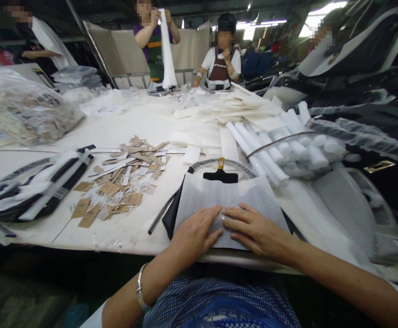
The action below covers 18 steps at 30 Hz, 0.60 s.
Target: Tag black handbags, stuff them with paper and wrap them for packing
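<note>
A black handbag [171, 218] lies flat at the table's front edge, mostly covered by a sheet of thin white paper [199, 193]. My left hand [197, 228] rests on the sheet with its fingers stretched out. Beside it, my right hand [253, 228] lies flat on the same sheet, fingers spread, the fingertips of both hands close together. Above the sheet's far edge a black flap with a gold clasp [221, 164] shows. The bag's wrapped handle [206, 163] arches behind it. What lies under the paper is hidden.
Cardboard tags [110, 189] with strings are heaped to the left, near another partly wrapped bag [42, 187]. Rolled white foam tubes [274, 159] and stacked foam sheets [226, 107] lie ahead and right. More black bags [373, 123] crowd the right side. Co-workers stand across the table.
</note>
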Tool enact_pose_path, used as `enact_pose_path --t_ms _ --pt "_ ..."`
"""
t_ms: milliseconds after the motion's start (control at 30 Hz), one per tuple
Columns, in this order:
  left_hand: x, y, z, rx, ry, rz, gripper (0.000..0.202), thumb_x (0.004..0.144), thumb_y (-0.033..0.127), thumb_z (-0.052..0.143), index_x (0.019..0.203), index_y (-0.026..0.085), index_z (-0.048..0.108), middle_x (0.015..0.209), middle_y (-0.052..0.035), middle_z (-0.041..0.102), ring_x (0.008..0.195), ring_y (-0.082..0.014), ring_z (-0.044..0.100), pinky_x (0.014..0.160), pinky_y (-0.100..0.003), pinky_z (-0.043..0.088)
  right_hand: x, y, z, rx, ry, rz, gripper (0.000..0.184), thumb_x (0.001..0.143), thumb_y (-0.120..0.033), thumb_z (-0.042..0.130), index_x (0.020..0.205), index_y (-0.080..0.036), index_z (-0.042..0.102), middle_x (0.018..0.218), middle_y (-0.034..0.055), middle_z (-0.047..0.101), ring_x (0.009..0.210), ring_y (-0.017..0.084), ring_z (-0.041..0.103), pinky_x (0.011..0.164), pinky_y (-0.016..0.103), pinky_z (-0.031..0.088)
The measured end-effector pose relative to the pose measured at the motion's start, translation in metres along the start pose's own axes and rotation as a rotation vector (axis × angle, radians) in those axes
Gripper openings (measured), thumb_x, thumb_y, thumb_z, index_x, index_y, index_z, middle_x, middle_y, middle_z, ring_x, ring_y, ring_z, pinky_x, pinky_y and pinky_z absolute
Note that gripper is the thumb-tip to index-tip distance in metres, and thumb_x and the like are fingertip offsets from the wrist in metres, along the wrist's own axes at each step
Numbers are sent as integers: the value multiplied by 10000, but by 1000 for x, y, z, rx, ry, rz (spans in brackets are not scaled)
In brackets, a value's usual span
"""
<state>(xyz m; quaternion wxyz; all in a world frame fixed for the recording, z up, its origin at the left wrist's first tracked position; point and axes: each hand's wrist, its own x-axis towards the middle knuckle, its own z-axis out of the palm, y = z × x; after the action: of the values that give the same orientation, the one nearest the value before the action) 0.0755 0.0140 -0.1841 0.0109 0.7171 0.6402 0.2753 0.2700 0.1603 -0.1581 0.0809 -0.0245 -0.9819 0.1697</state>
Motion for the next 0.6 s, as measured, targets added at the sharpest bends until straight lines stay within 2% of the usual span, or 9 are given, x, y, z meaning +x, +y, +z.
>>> enact_pose_path --t_ms 67,233,367,500,600 --pt "1 1 -1 1 7 3 489 975 357 542 1409 159 431 1326 -127 642 1195 -268 637 1011 -422 543 -2 1 2 24 15 8 333 992 -279 500 1309 -237 595 1422 104 570 1329 233 516 1162 529 334" --pt "4 1 -3 -19 -1 57 398 996 335 500 1347 146 493 1292 -120 665 1186 -223 643 1057 -392 509 -8 4 8 10 64 35 472 999 -292 494 1455 -179 460 1446 128 550 1345 235 507 1166 519 344" --pt "5 -1 1 25 -24 101 369 1014 328 458 1313 128 543 1324 -113 650 1243 -218 603 1083 -387 485 -8 1 10 -53 68 30 431 1007 -255 460 1427 -176 509 1429 122 568 1344 255 510 1153 529 358" --pt "6 0 -3 134 -128 126 396 1030 314 406 1335 103 546 1375 -123 612 1295 -244 557 1107 -440 450 -7 -4 8 -113 45 34 424 1003 -250 458 1410 -158 532 1436 120 560 1352 273 498 1153 547 343" --pt "10 1 -18 214 -241 123 428 1019 382 434 1377 169 534 1441 -108 555 1368 -283 475 1148 -525 366 -10 -7 4 -155 19 57 510 979 -282 512 1476 -189 445 1496 101 496 1403 279 429 1171 564 295"
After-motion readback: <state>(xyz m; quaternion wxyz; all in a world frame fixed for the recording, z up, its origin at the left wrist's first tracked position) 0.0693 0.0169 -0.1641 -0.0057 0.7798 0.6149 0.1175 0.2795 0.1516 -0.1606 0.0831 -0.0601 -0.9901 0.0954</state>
